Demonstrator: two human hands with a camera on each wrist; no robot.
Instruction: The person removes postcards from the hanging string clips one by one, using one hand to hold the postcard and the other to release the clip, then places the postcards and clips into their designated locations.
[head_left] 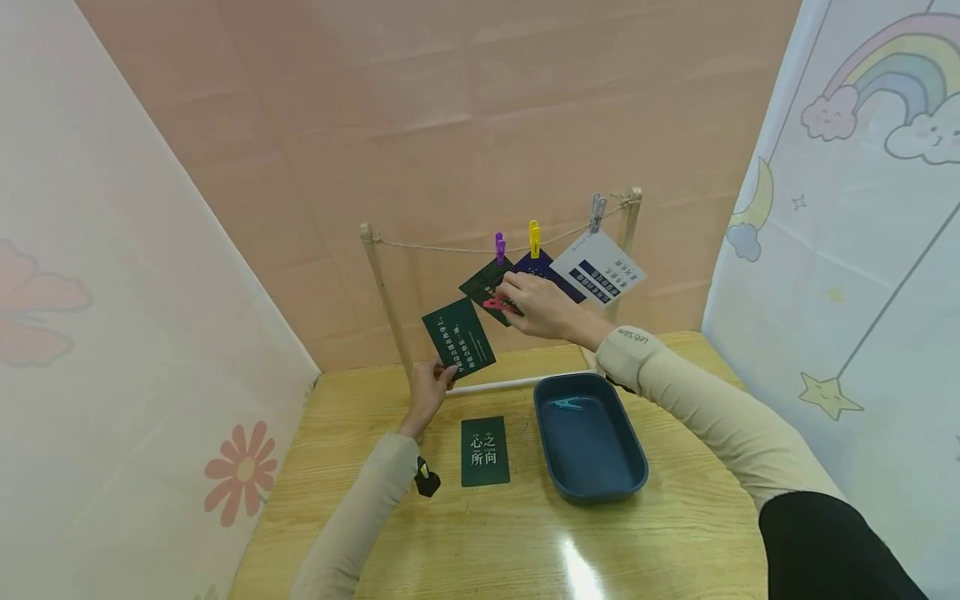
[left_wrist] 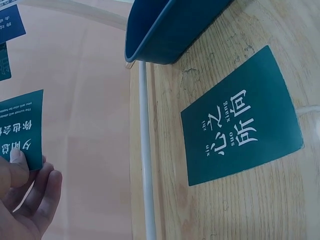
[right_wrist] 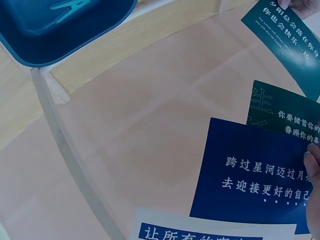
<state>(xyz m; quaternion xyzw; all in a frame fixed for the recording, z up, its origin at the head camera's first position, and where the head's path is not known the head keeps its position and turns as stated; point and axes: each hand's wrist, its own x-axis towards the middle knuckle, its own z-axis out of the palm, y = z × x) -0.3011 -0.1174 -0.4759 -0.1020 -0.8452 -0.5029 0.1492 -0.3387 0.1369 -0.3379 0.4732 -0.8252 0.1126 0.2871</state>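
Observation:
My left hand (head_left: pixel 433 385) pinches the lower corner of a dark green card (head_left: pixel 458 337) and holds it up below the string (head_left: pixel 442 247); its thumb (left_wrist: pixel 17 167) presses the card's edge (left_wrist: pixel 20 125). My right hand (head_left: pixel 536 304) grips a pink clip (head_left: pixel 495 305) in front of the hanging cards. On the string, a purple clip (head_left: pixel 499 247) holds a dark green card (right_wrist: pixel 285 112), a yellow clip (head_left: pixel 534 238) holds a dark blue card (right_wrist: pixel 255 175), and a grey clip (head_left: pixel 597 212) holds a white card (head_left: pixel 600 268).
Another green card (head_left: pixel 484 451) lies flat on the wooden table (head_left: pixel 525 533). To its right stands a blue tray (head_left: pixel 628 467) with one teal clip (head_left: pixel 567 404) inside. The rack's white base rod (left_wrist: pixel 145 150) runs along the table's far side, and curtains close in both sides.

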